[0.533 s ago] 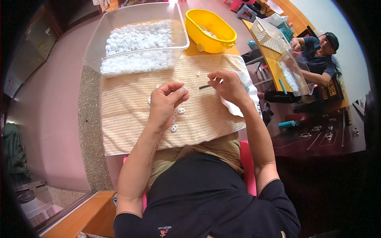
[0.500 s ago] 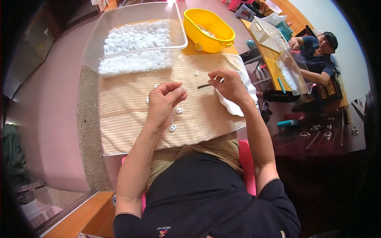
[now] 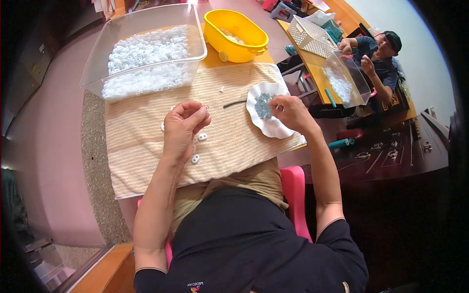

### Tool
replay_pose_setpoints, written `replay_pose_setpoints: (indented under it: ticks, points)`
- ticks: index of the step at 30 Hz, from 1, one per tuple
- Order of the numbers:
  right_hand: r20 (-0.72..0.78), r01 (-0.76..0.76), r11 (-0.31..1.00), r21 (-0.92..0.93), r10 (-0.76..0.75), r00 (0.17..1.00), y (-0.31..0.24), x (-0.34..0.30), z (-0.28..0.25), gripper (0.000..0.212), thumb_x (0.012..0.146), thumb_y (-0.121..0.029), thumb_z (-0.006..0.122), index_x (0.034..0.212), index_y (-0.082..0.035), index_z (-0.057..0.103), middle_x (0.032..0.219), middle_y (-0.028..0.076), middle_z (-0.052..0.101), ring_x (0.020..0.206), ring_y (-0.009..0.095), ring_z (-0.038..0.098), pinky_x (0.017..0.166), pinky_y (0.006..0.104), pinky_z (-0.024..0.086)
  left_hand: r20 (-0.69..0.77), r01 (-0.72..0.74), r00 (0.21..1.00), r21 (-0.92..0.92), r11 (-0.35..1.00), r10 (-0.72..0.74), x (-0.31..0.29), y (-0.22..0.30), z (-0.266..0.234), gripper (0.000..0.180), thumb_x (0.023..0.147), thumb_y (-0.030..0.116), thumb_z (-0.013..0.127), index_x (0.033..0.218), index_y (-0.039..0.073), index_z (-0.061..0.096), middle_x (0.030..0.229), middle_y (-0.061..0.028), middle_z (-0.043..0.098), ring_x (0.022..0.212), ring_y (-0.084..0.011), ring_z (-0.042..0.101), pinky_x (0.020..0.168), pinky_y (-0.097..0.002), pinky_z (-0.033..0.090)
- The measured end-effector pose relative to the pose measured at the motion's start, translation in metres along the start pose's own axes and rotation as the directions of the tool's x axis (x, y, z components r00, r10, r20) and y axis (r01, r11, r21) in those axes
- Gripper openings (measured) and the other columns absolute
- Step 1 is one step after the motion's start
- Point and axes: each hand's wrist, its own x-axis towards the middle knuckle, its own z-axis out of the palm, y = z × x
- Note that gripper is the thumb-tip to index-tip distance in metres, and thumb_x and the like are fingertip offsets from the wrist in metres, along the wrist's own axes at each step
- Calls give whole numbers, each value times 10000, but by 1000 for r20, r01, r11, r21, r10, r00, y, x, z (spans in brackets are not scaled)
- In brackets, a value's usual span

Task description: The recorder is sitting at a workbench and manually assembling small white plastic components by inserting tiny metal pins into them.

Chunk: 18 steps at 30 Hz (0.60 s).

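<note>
My left hand (image 3: 183, 128) is raised over the striped cloth, thumb and fingertips pinching a small white plastic piece (image 3: 205, 108) that is mostly covered. To the right, my right hand (image 3: 295, 115) reaches over a white scalloped dish (image 3: 278, 131), its fingertips drawn together at a heap of tiny grey, clear-looking bits (image 3: 264, 104). Whatever those fingertips hold is too small to make out. Several white two-holed oval pieces, such as one white piece (image 3: 202, 137), lie beside and below my left hand. A thin dark rod (image 3: 235, 103) rests on the cloth left of the dish.
Behind my left hand stands a large clear bin (image 3: 200, 57) of white plastic pieces. A yellow tub (image 3: 254, 51) sits to its right. A tiny white part (image 3: 222, 89) lies on the striped cloth (image 3: 141, 161). Another person (image 3: 381, 58) works at a table on the right.
My right hand has come down to the grey bits in the dish, which its arm and hand largely covered before. My left hand keeps its pinch. The whole view has shifted slightly.
</note>
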Motion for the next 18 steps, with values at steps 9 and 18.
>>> replay_pose_setpoints:
  ticks: [9, 18]
  points:
    - [2, 82, 990, -113, -82, 997, -2, -12, 12, 154, 750, -48, 649, 899, -30, 682, 854, 129, 667, 755, 279, 662, 704, 351, 519, 43, 35, 998, 13, 999, -36, -2, -1, 2, 120, 861, 7, 646, 972, -17, 610, 903, -91, 656, 854, -185, 676, 754, -264, 591]
    - [82, 163, 970, -183, -151, 985, -6, -12, 21, 158, 790, -77, 587, 920, -82, 676, 905, 106, 663, 929, 307, 614, 810, 404, 485, 13, 19, 1000, 0, 1000, -19, -2, -4, 3, 178, 840, -19, 662, 1014, -36, 634, 900, -97, 668, 796, -155, 671, 729, -250, 583]
